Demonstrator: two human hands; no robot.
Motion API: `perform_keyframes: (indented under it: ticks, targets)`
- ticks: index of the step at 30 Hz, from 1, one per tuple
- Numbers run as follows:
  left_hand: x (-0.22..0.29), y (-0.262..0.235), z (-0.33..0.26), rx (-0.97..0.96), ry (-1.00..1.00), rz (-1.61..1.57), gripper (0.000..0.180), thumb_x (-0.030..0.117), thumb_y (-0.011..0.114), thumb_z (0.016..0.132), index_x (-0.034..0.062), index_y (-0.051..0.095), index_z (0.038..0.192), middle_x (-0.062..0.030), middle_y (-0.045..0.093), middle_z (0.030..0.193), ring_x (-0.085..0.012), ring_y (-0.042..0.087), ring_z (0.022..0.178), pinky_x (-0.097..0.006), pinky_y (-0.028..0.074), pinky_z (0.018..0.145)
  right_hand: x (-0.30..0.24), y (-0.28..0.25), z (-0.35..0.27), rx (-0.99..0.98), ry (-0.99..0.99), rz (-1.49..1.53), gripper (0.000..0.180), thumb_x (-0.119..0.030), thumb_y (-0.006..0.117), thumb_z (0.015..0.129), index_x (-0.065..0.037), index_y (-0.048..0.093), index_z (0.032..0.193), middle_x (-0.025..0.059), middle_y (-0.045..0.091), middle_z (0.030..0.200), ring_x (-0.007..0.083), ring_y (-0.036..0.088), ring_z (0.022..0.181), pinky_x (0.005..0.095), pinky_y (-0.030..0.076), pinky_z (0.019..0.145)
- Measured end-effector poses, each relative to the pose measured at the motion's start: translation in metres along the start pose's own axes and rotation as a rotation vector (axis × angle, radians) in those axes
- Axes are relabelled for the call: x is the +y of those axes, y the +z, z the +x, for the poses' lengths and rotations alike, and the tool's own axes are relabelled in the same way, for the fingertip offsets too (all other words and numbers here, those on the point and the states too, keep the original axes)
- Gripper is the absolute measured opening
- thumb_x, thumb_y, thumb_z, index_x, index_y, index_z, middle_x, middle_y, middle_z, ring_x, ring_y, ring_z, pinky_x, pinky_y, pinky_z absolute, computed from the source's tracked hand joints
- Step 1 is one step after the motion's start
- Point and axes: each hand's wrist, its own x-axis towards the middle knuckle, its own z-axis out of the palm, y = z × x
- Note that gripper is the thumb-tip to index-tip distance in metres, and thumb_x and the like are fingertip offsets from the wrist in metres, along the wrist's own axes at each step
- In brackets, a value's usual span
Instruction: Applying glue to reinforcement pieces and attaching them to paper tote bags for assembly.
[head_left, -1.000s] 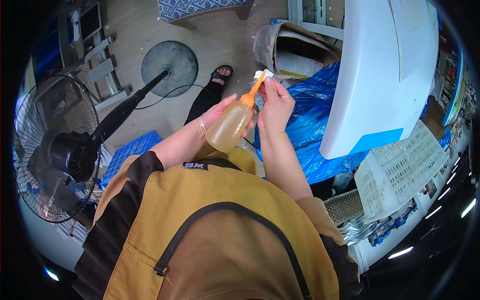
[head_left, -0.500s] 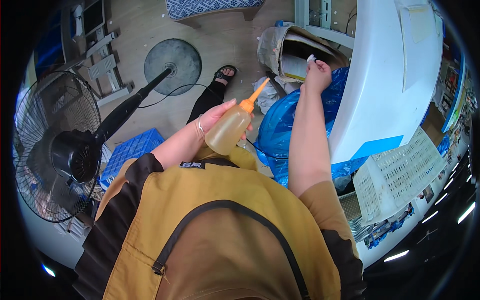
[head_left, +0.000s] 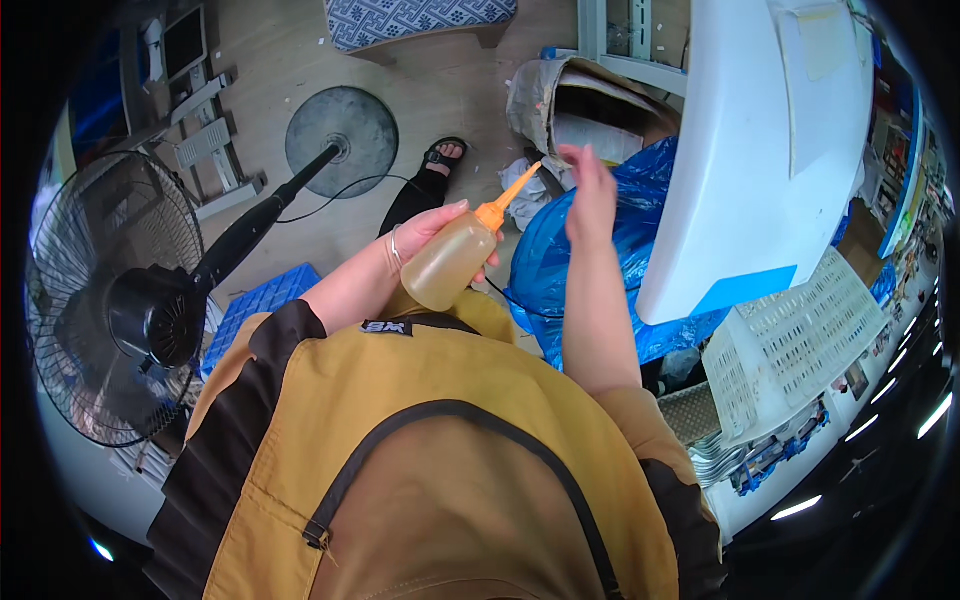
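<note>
Right hand (head_left: 592, 190) withdrawn (bottle (head_left: 452, 262) left-held)

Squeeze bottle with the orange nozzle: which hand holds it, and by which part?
The left hand holds the squeeze bottle around its body; the right hand is empty.

A black standing fan (head_left: 120, 310) is seen at the left. Its round base (head_left: 340, 127) lies beyond it, a blue crate (head_left: 255, 305) just beside it, and a blue plastic bag (head_left: 570, 270) well right of it.

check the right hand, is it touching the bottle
No, the right hand is raised open beside the orange nozzle, apart from the bottle, which the left hand holds.
</note>
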Motion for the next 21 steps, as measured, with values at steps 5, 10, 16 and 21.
perform_keyframes:
  ticks: [5,10,16,21]
  targets:
    - [-0.004,0.022,0.009,-0.012,-0.101,0.063,0.06,0.05,0.04,0.09,-0.0007,0.043,0.121,-0.02,0.059,0.103,-0.0311,0.064,0.086,-0.038,0.053,0.076,-0.024,0.002,-0.066,-0.124,-0.138,0.165,0.042,-0.035,0.038,0.096,0.0,0.058,0.107,0.0098,0.06,0.106,0.0174,0.052,0.103,0.0306,0.034,0.094]
    - [-0.021,0.047,0.008,0.01,-0.201,0.207,0.061,0.052,0.04,0.089,0.0005,0.044,0.121,-0.0193,0.06,0.101,-0.0311,0.064,0.083,-0.038,0.053,0.073,-0.022,-0.035,-0.116,-0.062,-0.01,0.766,0.043,-0.036,0.037,0.096,0.001,0.054,0.11,0.0126,0.06,0.105,0.0209,0.055,0.1,0.0353,0.04,0.093]
    - [-0.053,0.071,0.012,0.101,-0.378,0.373,0.063,0.056,0.039,0.087,0.0028,0.045,0.12,-0.0176,0.061,0.1,-0.0309,0.064,0.08,-0.037,0.053,0.069,-0.003,-0.083,-0.231,0.192,-0.1,1.12,0.034,-0.027,0.043,0.094,0.002,0.054,0.107,0.0136,0.061,0.099,0.0223,0.059,0.09,0.0381,0.045,0.089]
    - [-0.134,0.089,0.039,0.184,-0.751,0.642,0.062,0.058,0.037,0.087,0.0048,0.046,0.119,-0.0163,0.061,0.1,-0.0302,0.064,0.079,-0.036,0.053,0.067,0.094,-0.093,-0.373,0.603,-0.323,1.078,0.013,-0.008,0.058,0.085,0.001,0.058,0.094,0.011,0.063,0.085,0.0192,0.061,0.077,0.0328,0.05,0.078]
